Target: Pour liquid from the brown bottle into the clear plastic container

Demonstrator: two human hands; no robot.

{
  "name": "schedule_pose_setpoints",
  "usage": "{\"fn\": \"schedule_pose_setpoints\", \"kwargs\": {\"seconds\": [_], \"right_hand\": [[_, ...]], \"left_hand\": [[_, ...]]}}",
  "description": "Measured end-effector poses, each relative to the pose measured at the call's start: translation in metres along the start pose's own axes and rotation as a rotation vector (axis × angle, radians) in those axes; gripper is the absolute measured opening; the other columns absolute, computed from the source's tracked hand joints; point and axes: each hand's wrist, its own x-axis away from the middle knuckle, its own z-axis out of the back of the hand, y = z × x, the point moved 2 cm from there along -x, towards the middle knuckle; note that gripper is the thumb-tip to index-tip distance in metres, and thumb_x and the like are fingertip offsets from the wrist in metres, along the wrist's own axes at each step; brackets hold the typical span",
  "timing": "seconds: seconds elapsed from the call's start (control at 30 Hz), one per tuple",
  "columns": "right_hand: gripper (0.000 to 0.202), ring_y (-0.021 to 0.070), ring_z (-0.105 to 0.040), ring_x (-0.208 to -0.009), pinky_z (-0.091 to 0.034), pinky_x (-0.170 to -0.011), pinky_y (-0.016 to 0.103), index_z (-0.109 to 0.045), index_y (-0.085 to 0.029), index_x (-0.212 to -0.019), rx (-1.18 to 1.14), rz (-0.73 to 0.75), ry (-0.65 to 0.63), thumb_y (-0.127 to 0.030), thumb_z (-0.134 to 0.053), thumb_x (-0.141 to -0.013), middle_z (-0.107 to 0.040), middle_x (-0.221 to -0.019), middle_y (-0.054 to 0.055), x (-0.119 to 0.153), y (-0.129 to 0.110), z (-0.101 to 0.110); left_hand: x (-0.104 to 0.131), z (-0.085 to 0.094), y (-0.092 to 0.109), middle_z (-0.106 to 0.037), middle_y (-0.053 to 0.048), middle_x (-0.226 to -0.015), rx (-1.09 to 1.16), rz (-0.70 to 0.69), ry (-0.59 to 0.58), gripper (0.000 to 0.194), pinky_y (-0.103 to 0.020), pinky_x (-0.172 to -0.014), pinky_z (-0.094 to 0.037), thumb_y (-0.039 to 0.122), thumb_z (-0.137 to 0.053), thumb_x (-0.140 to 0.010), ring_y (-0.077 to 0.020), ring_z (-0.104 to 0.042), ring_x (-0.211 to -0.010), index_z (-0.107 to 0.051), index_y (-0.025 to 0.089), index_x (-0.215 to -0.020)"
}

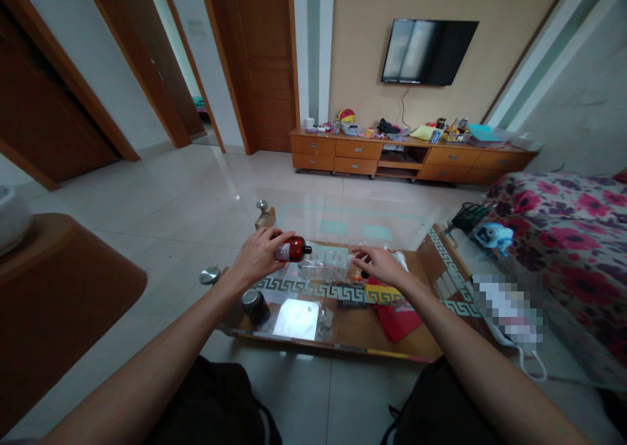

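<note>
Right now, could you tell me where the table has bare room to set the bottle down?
The left hand holds the bottle. The table is bare at the near edge between the cup and red cloth. It is crowded under the right hand.

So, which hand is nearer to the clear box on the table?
Right. The right hand is beside the clear box, seemingly touching; the left hand holds a brown bottle just left of it.
</note>
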Motion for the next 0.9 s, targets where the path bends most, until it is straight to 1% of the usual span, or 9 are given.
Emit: {"fn": "schedule_pose_setpoints", "kwargs": {"seconds": [0.17, 0.43, 0.67, 0.9], "right_hand": [[0.033, 0.0240, -0.078, -0.088, -0.060, -0.087, 0.040, -0.073, -0.029, -0.129, -0.005, -0.015, -0.003, -0.045, -0.062, -0.103, -0.080, -0.119, 0.006, -0.0010, 0.0025, -0.0019], [0.033, 0.0236, -0.078, -0.089, -0.060, -0.086, 0.038, -0.073, -0.030, -0.130, -0.010, -0.006, -0.007, -0.044, -0.062, -0.103, -0.080, -0.118, 0.005, -0.0015, 0.0039, -0.0026], [0.032, 0.0227, -0.078, -0.089, -0.059, -0.086, 0.036, -0.073, -0.030, -0.129, -0.014, 0.004, -0.010, -0.044, -0.062, -0.102, -0.082, -0.112, 0.005, -0.0023, 0.0084, -0.0053], [0.032, 0.0229, -0.077, -0.089, -0.059, -0.085, 0.037, -0.074, -0.030, -0.128, -0.008, 0.008, -0.017, -0.045, -0.062, -0.102, -0.080, -0.118, 0.005, -0.0036, 0.0083, -0.0060]], "left_hand": [[0.0003, 0.0001, -0.0006, -0.059, -0.008, -0.134, 0.010, 0.000, 0.000, 0.081, -0.050, -0.101, -0.047, 0.028, -0.083, -0.079, -0.0327, -0.054, -0.117, -0.051, 0.040, -0.152], [0.0008, 0.0003, -0.0003, -0.059, -0.008, -0.135, 0.002, 0.007, -0.009, 0.080, -0.050, -0.102, -0.047, 0.028, -0.083, -0.079, -0.0325, -0.054, -0.118, -0.051, 0.039, -0.152], [0.0005, -0.0012, -0.0014, -0.059, -0.008, -0.135, 0.010, 0.004, -0.001, 0.081, -0.051, -0.101, -0.047, 0.028, -0.084, -0.079, -0.0332, -0.054, -0.118, -0.051, 0.040, -0.152], [0.0006, -0.0011, -0.0029, -0.059, -0.008, -0.135, 0.010, 0.003, -0.009, 0.081, -0.051, -0.101, -0.047, 0.030, -0.084, -0.080, -0.0332, -0.054, -0.118, -0.051, 0.040, -0.153]]}}
